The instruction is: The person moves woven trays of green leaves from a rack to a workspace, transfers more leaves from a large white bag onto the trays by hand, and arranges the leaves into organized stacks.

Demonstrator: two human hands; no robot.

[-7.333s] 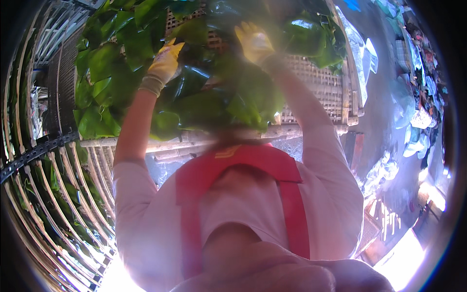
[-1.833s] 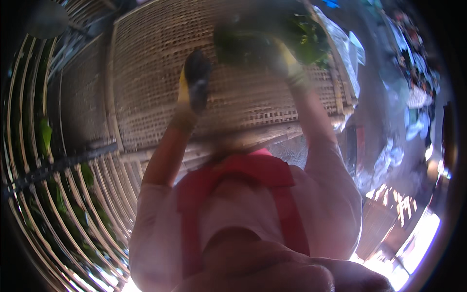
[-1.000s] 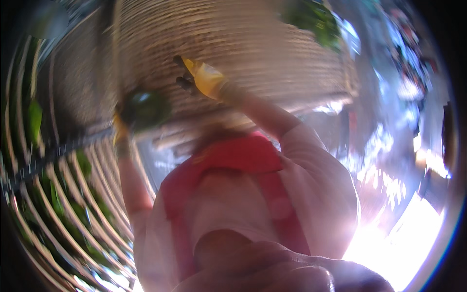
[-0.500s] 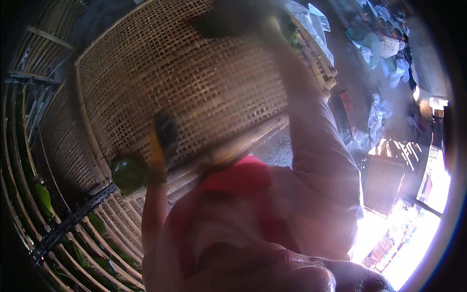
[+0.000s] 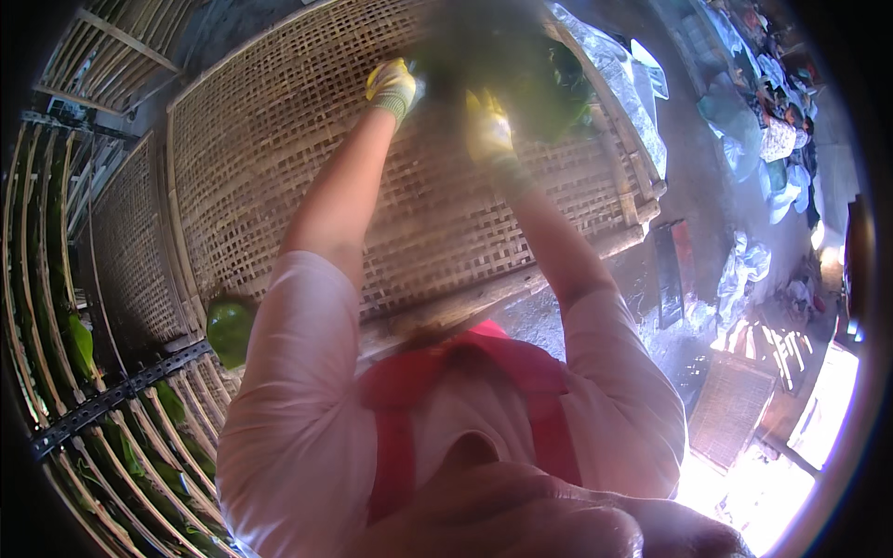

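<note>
Both my arms reach forward over a large woven bamboo tray. My left hand, in a yellow glove, is at the far side of the tray beside a blurred bunch of green leaves. My right hand, also in a yellow glove, is under the same bunch and seems to grip it. The leaves are motion-blurred, so the left hand's hold is unclear. One loose green leaf lies at the tray's near left edge.
Slatted bamboo racks with green leaves stand at the lower left. Another woven tray leans at the left. Clear plastic sheeting lies beyond the tray on the right. A small woven mat lies on the ground.
My left hand has risen from the tray's near left edge to the far side and joined my right hand at the leaf bunch. The loose green leaf stays at the tray's edge.
</note>
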